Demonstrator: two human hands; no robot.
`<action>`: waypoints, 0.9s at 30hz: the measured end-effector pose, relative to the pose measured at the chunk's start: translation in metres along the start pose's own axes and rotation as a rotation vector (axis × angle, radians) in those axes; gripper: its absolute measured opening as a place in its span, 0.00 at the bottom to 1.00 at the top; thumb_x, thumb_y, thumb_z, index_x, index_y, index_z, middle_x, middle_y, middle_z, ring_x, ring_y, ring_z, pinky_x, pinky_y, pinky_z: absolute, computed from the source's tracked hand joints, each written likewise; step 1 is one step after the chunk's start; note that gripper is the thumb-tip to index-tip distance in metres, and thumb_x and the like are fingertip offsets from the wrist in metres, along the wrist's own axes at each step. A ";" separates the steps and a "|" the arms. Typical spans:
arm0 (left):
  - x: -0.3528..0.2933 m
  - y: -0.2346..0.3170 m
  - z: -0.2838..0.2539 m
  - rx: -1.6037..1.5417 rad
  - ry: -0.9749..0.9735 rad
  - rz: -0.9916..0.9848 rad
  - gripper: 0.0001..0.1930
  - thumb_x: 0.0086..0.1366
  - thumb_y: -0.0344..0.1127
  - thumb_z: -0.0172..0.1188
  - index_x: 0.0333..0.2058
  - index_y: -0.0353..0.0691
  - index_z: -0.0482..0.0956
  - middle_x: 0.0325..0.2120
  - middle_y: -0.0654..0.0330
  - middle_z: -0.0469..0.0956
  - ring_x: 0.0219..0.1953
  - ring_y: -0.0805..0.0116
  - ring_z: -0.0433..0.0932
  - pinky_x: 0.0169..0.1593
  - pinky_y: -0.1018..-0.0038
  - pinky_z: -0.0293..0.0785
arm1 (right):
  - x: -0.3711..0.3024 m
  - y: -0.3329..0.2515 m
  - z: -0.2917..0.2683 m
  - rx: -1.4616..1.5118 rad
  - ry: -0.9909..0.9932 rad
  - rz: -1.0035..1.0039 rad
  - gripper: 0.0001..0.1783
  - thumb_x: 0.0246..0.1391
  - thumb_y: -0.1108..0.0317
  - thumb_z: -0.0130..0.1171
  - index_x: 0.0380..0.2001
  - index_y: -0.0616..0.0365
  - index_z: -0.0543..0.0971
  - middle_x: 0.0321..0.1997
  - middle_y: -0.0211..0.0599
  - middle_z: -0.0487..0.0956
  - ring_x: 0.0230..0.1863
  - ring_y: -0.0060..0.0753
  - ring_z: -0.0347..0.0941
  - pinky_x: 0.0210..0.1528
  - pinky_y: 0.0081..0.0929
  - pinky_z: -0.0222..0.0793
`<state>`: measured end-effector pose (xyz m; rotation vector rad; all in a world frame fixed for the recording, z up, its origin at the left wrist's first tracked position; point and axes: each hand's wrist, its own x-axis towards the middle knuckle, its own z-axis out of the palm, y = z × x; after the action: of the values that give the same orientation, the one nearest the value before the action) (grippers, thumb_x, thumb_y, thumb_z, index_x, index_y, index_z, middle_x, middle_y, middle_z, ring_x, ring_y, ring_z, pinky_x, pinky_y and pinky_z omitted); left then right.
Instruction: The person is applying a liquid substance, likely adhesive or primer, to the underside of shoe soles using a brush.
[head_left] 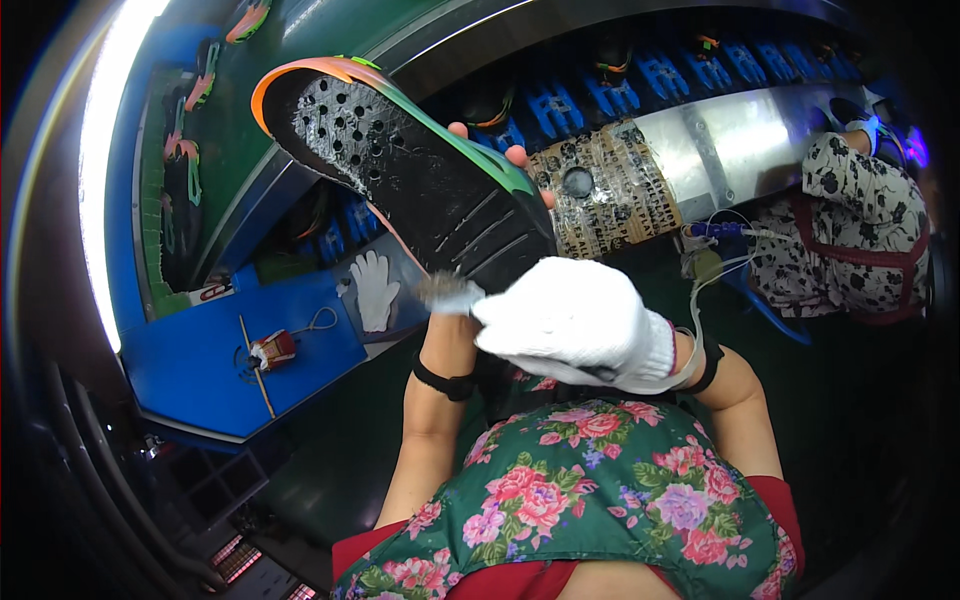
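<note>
My left hand (517,156) grips a large shoe sole (450,205) from behind, bare fingertips curling over its right edge. Tilted up in front of me, the sole has a black inner face and an orange-to-green rim. Glossy wet-looking patches cover its holed heel part. A white knit glove covers my right hand (570,325), which is closed on a small brush (450,294). The bristles are smeared by motion and lie close to the sole's lower edge; whether they touch it I cannot tell. The brush handle is hidden inside the glove.
On a blue table (190,375) at left sit a small red container (273,350), a thin stick and a wire loop. A white glove (374,290) lies beside it. Blue racks (660,80) line the back. Another person (860,220) sits at right by a metal duct (730,145).
</note>
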<state>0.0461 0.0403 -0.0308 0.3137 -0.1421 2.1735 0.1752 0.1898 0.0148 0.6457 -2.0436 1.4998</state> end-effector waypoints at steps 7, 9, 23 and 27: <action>0.003 -0.001 0.009 0.023 0.085 0.100 0.59 0.65 0.85 0.56 0.83 0.55 0.51 0.76 0.30 0.61 0.73 0.21 0.68 0.72 0.25 0.67 | 0.006 0.003 -0.010 0.097 0.076 0.103 0.16 0.56 0.70 0.79 0.49 0.51 0.92 0.46 0.37 0.91 0.43 0.41 0.89 0.46 0.36 0.85; 0.004 0.002 0.008 0.019 0.068 0.114 0.59 0.65 0.85 0.56 0.83 0.52 0.52 0.77 0.31 0.60 0.74 0.25 0.67 0.72 0.25 0.67 | 0.006 0.006 -0.011 0.164 -0.049 0.054 0.16 0.55 0.70 0.79 0.48 0.50 0.92 0.46 0.36 0.91 0.43 0.40 0.89 0.46 0.36 0.85; 0.007 0.024 0.010 0.120 0.141 0.049 0.72 0.55 0.87 0.66 0.79 0.33 0.54 0.69 0.29 0.66 0.69 0.30 0.72 0.70 0.38 0.77 | 0.008 0.013 -0.007 0.438 0.151 0.416 0.11 0.55 0.73 0.79 0.42 0.55 0.93 0.45 0.39 0.92 0.47 0.39 0.90 0.51 0.35 0.85; 0.004 0.042 0.006 0.199 0.119 -0.102 0.74 0.52 0.89 0.66 0.76 0.26 0.56 0.64 0.26 0.72 0.67 0.32 0.75 0.67 0.43 0.80 | 0.008 0.011 -0.005 0.104 -0.036 0.081 0.12 0.56 0.72 0.78 0.45 0.54 0.91 0.47 0.39 0.91 0.44 0.42 0.89 0.46 0.37 0.84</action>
<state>0.0106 0.0173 -0.0233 0.2964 0.1544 2.1015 0.1627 0.1973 0.0135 0.6414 -2.0509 1.6617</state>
